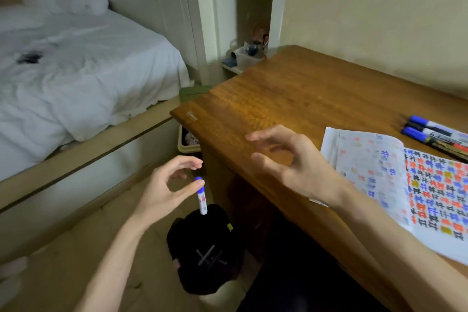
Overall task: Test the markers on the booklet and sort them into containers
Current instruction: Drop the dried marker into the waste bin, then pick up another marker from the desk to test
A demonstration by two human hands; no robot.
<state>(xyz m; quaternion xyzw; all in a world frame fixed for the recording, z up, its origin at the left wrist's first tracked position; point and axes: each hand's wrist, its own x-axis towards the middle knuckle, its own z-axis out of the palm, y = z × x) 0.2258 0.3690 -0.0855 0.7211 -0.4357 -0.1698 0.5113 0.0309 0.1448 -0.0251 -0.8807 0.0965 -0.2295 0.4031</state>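
The left hand [164, 186] is hovering over the bag [202, 256], fingers apart, thumb barely touching the marker [201, 196], which is hanging upright just above the bag. Letting it go while it is pointing straight down looks best. The right hand [291, 164] is hovering above and right of the bag, fingers apart and holding nothing.

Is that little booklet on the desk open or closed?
Open: the booklet lies spread flat on the desk, two facing pages showing, the right one covered in blue, red and black marks.
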